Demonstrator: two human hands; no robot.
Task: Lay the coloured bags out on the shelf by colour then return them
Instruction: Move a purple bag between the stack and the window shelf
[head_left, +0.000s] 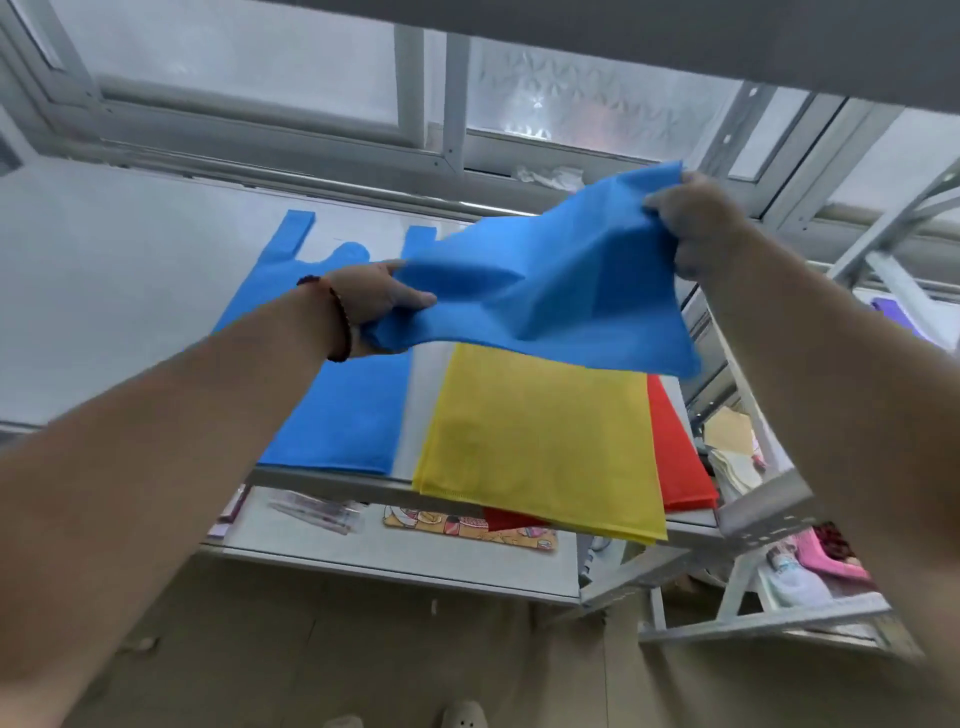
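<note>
A blue bag (550, 280) hangs in the air above the shelf, stretched between both hands. My left hand (374, 299) grips its near left edge; my right hand (691, 218) pinches its far right corner. Flat on the white shelf (119, 291) lies another blue bag (337, 405) with its handles pointing to the window. To its right a yellow bag (540, 441) lies flat and overhangs the front edge. A red bag (675, 452) lies partly under the yellow one at the right. The held bag hides the far ends of the yellow and red bags.
A window frame (447, 135) runs behind the shelf. A lower shelf (395, 558) carries a printed flat pouch (467, 527) and small packets. At the right, metal racking (769, 519) holds pink and white items. Tiled floor lies below.
</note>
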